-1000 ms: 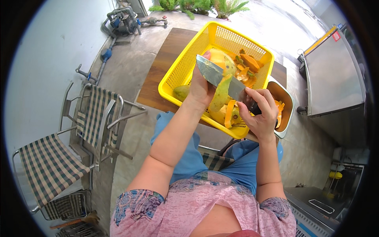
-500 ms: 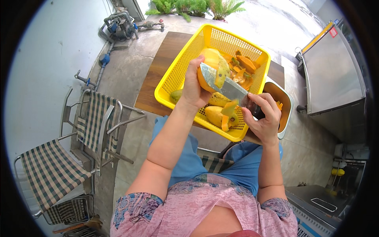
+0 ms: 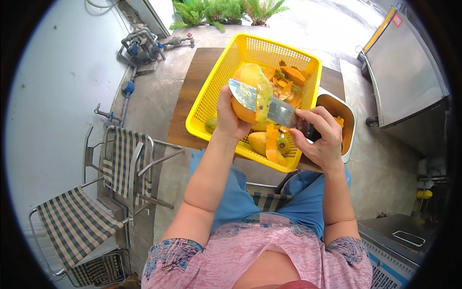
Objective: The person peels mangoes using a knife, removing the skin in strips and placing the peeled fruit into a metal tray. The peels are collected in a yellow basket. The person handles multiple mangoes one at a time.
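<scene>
Fruit (image 3: 248, 74): left hand (image 3: 230, 114) cups it, grip curved round; right hand (image 3: 321, 138) grips knife (image 3: 281, 113), which blocks fruit's middle. Peels (image 3: 293, 75) at 3 o'clock, metal tray (image 3: 330, 102) at 4.

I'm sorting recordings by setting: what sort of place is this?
Probably a semi-open food-prep or utility area, judging by the pump with pipes, the metal unit on wheels and the green plants in daylight.

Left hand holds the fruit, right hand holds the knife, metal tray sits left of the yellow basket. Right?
Not the tray's side: in the head view the metal tray sits to the right of the yellow basket. The rest is right: left hand holds the fruit, right hand holds the knife.
</scene>
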### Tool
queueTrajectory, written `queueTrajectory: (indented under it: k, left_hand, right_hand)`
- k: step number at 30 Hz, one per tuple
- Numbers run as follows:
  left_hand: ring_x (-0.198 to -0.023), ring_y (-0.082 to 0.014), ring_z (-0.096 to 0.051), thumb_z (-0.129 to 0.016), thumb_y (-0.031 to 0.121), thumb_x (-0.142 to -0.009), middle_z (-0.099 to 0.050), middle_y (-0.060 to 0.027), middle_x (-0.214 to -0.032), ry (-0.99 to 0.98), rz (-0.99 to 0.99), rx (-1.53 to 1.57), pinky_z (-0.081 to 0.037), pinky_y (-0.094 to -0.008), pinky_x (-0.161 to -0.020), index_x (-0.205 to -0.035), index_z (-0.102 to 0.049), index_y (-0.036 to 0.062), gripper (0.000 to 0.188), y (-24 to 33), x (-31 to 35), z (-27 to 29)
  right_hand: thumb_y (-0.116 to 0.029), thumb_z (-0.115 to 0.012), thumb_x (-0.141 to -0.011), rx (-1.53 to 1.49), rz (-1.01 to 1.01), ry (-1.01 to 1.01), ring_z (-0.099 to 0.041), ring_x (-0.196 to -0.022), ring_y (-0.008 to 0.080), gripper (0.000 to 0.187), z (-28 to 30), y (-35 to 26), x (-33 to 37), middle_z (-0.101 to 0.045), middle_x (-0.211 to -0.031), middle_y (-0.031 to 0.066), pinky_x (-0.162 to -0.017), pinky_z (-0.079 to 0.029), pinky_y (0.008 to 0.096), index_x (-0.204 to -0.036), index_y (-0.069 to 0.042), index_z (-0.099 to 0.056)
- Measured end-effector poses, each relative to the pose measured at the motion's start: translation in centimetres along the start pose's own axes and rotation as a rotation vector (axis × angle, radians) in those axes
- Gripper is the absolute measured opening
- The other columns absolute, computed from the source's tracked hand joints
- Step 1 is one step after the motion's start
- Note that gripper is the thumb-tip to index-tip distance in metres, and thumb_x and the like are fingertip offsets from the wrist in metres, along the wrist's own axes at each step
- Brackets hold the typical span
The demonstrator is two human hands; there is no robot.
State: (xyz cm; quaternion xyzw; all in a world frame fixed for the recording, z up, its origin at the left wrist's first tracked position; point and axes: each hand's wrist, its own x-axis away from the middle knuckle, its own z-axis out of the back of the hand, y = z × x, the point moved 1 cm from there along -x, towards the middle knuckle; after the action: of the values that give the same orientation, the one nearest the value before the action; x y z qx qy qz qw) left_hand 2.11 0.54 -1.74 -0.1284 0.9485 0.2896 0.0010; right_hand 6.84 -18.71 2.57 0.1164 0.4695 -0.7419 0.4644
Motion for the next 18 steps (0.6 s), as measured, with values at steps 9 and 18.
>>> queueTrajectory:
  k: [9, 18]
  left_hand:
    - [-0.105, -0.0362, -0.058, -0.034, 0.061, -0.086, -0.054, -0.0242, -0.119, -0.014, 0.006, -0.063, -0.049, -0.0471, -0.088, -0.136, -0.036, 0.0062, 0.075, 0.0, 0.6, -0.1]
    - [-0.104, -0.0331, -0.059, -0.039, 0.054, -0.083, -0.054, -0.0220, -0.118, -0.033, 0.023, -0.041, -0.057, -0.0447, -0.070, -0.135, -0.037, 0.0069, 0.070, 0.1, 1.4, -0.5]
  right_hand:
    - [-0.009, -0.077, -0.067, 0.003, -0.007, -0.023, -0.059, -0.066, 0.0198, 0.035, 0.7, -0.3, 0.0, -0.058, -0.079, 0.0088, -0.058, -0.048, 0.0287, -0.099, -0.003, -0.064]
    - [-0.009, -0.075, -0.068, -0.066, -0.019, -0.016, -0.059, -0.065, 0.0218, 0.030, 0.5, -0.1, -0.4, -0.058, -0.078, 0.0094, -0.059, -0.048, 0.0291, -0.096, -0.002, -0.064]
